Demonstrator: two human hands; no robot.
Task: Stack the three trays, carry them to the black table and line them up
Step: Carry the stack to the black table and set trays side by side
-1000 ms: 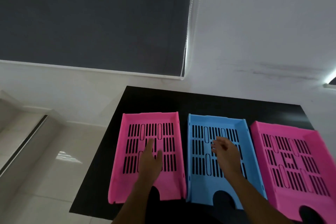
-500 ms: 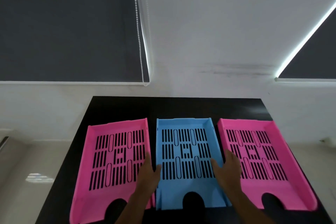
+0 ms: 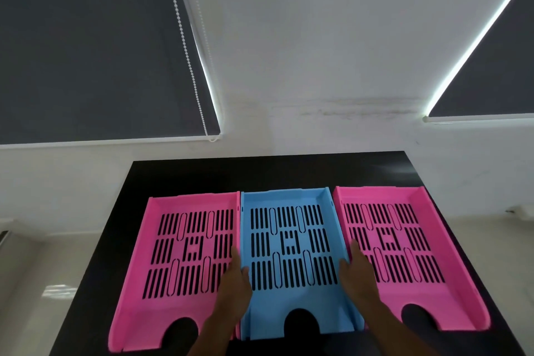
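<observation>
Compared with a second earlier, both hands had left the tray floors and moved to the long sides of the blue slotted plastic tray (image 3: 291, 254), and the three trays now sat in a closer, squarer row. In my judgement, the carry was complete and only final alignment remained.

The blue tray lay flat on the black table (image 3: 185, 176), at the middle of its near half. The left pink slotted plastic tray (image 3: 185, 254) stood against the blue tray's left wall; the right pink slotted plastic tray (image 3: 404, 248) stood just beside its right wall, splayed slightly outward at the near end.

The left hand (image 3: 232, 289) was open and narrow, thumb inside the blue tray, fingers along the wall. The right hand (image 3: 359, 277) mirrored it on the opposite wall. Neither hand lifted anything; both pressed the blue tray's sides.
</observation>
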